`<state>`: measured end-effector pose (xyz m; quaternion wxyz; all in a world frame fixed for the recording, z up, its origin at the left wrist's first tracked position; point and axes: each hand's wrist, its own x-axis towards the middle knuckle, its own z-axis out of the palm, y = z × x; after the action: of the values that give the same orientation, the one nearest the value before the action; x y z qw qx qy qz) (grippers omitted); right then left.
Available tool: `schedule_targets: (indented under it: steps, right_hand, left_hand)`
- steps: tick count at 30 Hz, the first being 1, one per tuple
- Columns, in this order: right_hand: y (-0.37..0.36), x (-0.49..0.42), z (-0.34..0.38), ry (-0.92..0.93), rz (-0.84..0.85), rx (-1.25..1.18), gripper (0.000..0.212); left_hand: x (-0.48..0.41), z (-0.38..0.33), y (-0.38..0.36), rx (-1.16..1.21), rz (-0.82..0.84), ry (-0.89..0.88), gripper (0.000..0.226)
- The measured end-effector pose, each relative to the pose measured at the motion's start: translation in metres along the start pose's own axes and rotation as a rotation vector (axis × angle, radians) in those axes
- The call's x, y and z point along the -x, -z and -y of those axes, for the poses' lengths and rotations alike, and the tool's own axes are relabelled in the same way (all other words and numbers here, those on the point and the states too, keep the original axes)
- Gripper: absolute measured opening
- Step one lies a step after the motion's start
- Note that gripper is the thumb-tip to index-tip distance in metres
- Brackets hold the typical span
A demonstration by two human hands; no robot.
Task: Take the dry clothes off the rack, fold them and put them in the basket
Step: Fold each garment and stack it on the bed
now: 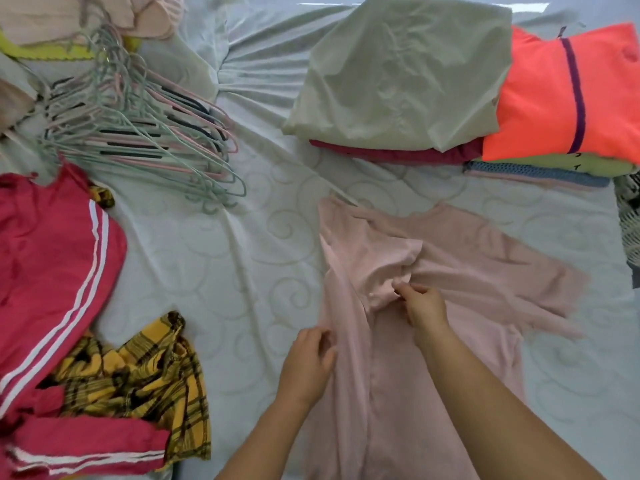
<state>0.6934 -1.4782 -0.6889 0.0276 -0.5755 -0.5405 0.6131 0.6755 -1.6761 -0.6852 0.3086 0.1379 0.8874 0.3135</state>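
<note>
Judging from how things lie, the task is somewhere past its middle, with the folding well begun and the basket step not yet visible. A pink garment (467,265) lies spread and rumpled on the bed (214,271), its folding only just started: the right hand (426,308) pinches a bunched bit of cloth near the garment's middle with thumb and curled fingers, and the left hand (306,362), fingers also curled, grips the garment's left edge. Beyond the pink garment sit two piles that look finished: a folded cream garment (398,74) on a dark red one (398,154), and to their right an orange garment (554,95) on several more folded pieces. Far left of the pink garment a heap of bare hangers (138,133) suggests that many clothes are already off the rack, which is out of view. Still unfolded, left of the pink garment, are a red striped garment (45,265) and a yellow plaid garment (149,372), with more pale pink clothes (69,15) beyond the hangers. A white lattice thing (630,233) at the frame's edge, right of the pink garment, may be the basket, though I cannot tell; none of the folded piles is inside it.
</note>
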Motion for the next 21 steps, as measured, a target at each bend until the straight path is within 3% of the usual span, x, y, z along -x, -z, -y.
schedule_targets:
  steps: [4,9,12,16,19,21]
  right_hand:
    - [0.017,0.004,-0.001,0.042,-0.203,-0.122,0.008]
    - [0.038,-0.015,0.001,-0.052,-0.043,-0.040,0.018]
    - [0.026,-0.030,0.014,-0.001,0.029,0.019,0.010]
    - [0.029,-0.039,-0.003,0.119,-0.146,0.159,0.010]
    - [0.041,-0.043,-0.009,0.130,-0.151,0.347,0.009]
    - [0.046,-0.044,-0.009,0.137,-0.092,0.334,0.009]
  left_hand:
    - [-0.067,-0.019,0.030,0.016,-0.066,0.033,0.033]
    - [-0.166,-0.055,0.049,0.152,-0.125,0.144,0.042]
    - [-0.211,-0.077,0.051,0.317,-0.113,0.215,0.042]
    - [-0.235,-0.100,0.056,0.339,-0.088,0.065,0.025]
    - [-0.246,-0.094,0.061,0.202,-0.094,0.054,0.033]
    - [-0.244,-0.090,0.062,0.204,-0.117,0.096,0.046]
